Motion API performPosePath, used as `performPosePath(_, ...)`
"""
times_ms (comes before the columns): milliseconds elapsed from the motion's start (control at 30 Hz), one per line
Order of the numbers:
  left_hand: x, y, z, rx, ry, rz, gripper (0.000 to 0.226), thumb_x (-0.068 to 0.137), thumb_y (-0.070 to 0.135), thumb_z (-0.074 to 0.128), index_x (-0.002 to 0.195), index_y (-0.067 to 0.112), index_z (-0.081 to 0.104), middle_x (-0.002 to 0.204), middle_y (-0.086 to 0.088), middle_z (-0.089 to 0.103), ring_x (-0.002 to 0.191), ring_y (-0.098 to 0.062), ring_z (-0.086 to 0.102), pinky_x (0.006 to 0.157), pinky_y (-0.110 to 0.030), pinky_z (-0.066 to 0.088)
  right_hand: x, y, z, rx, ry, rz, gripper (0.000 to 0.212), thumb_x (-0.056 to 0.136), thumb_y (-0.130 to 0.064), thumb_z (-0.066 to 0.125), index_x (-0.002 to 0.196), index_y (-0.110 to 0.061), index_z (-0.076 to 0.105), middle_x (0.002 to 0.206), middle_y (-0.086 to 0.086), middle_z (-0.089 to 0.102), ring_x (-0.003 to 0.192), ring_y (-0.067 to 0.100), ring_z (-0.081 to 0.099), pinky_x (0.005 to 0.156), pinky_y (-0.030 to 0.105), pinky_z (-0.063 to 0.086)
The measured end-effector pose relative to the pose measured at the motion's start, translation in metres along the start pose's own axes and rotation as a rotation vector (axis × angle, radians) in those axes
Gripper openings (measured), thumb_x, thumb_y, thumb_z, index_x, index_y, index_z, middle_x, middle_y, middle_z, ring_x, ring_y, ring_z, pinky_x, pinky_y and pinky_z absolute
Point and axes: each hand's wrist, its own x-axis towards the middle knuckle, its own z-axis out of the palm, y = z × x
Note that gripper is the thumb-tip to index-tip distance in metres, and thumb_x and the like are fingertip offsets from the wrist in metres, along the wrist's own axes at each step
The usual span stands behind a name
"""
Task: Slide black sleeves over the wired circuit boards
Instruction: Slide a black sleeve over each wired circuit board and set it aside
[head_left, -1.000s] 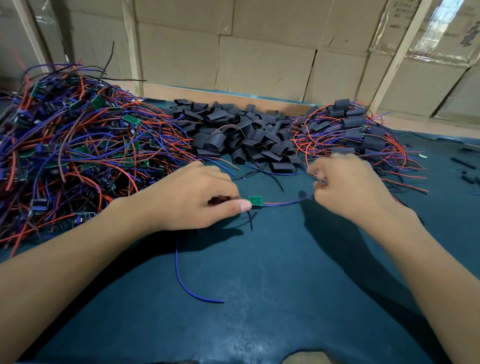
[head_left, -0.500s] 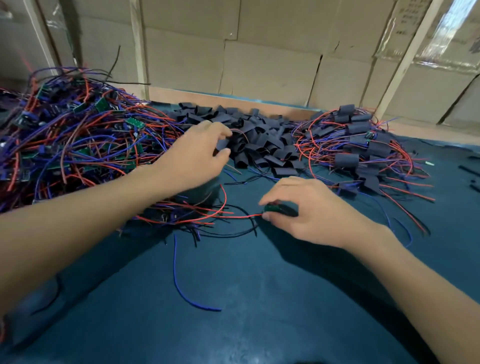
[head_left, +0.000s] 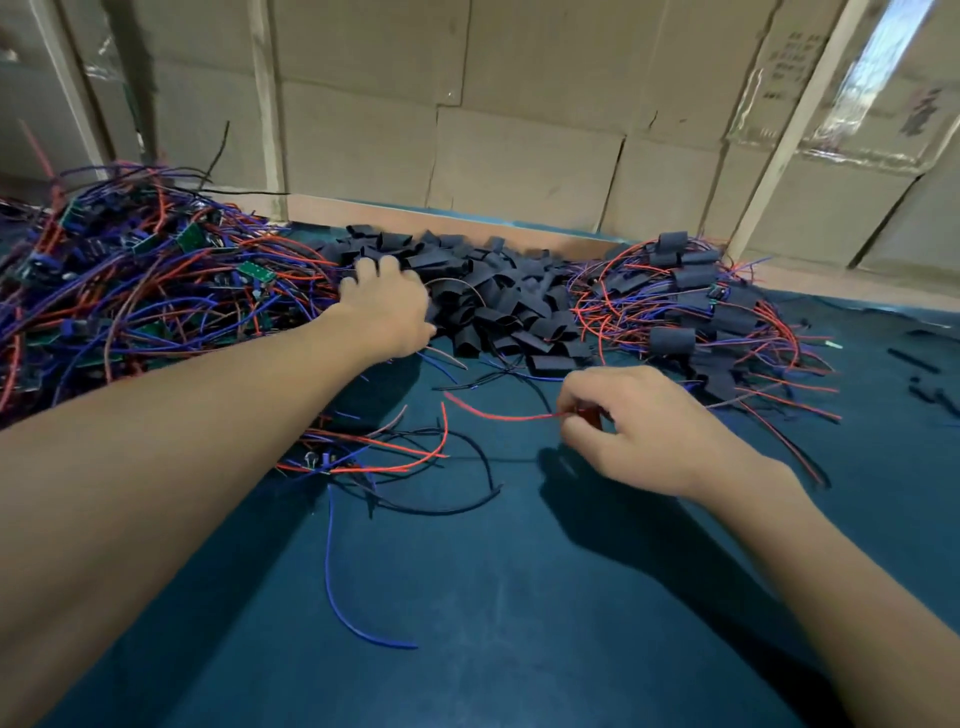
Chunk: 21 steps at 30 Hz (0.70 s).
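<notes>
Sleeve-fetching step, I judge: the left hand (head_left: 387, 306) digs curled fingers into the black sleeve pile (head_left: 498, 306) at twelve o'clock while the right hand (head_left: 631, 426) pinches a red-wired board (head_left: 589, 415), barely visible, at centre; next, thread one sleeve over it.

Left hand (head_left: 387, 306) fingertips buried in sleeve pile (head_left: 498, 306); right hand (head_left: 639, 426) hides board

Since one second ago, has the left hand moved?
Yes. The left hand has gone away from the person, off the open blue mat, and now reaches into the pile of black sleeves at the back.
</notes>
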Motion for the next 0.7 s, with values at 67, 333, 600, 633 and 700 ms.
performPosePath(67,0.004,0.001,0.0,-0.093,-0.048,-0.077,0.052,0.094,0.049,0.062,0.124,0.007,0.054,0.14,-0.018,0.032,0.132,-0.045,0.028,0.106,-0.056,0.033,-0.002,0.003,-0.002,-0.022,-0.002,0.014,0.033,0.098,-0.056,0.043,0.088,-0.03,0.061,0.076,-0.012,0.048,0.075,0.012,0.049,0.069,0.037,0.046)
performPosePath(333,-0.017,0.002,-0.012,-0.146,0.155,0.108,0.045,0.086,0.043,0.062,0.118,0.012,0.062,0.126,-0.014,0.041,0.12,-0.037,0.034,0.099,-0.048,0.035,0.001,0.007,0.009,-0.101,0.167,-0.001,0.024,0.104,-0.032,0.052,0.099,-0.017,0.069,0.079,-0.004,0.07,0.076,0.031,0.063,0.083,0.041,0.043)
performPosePath(600,-0.112,0.008,0.01,-0.582,0.309,0.401,0.042,0.093,0.036,0.066,0.128,0.014,0.061,0.112,0.0,0.062,0.109,-0.019,0.054,0.097,-0.03,0.042,0.004,0.005,0.015,0.198,0.302,-0.028,0.021,0.097,0.001,0.057,0.11,-0.006,0.073,0.087,-0.013,0.063,0.07,-0.002,0.058,0.071,0.013,0.044)
performPosePath(633,-0.118,0.007,0.013,-0.594,0.317,0.419,0.042,0.093,0.035,0.066,0.129,0.014,0.06,0.113,0.001,0.061,0.109,-0.016,0.054,0.097,-0.027,0.041,0.004,0.003,0.017,0.217,0.308,-0.028,0.02,0.098,-0.002,0.06,0.11,-0.009,0.074,0.084,-0.016,0.059,0.071,-0.004,0.056,0.07,0.007,0.039)
performPosePath(700,-0.123,0.006,0.014,-0.613,0.34,0.44,0.043,0.094,0.036,0.065,0.13,0.015,0.059,0.113,0.006,0.059,0.111,-0.012,0.054,0.097,-0.025,0.041,0.005,-0.001,0.019,0.219,0.32,-0.028,0.014,0.1,-0.017,0.063,0.104,-0.017,0.076,0.076,-0.012,0.057,0.074,0.002,0.055,0.068,0.009,0.036)
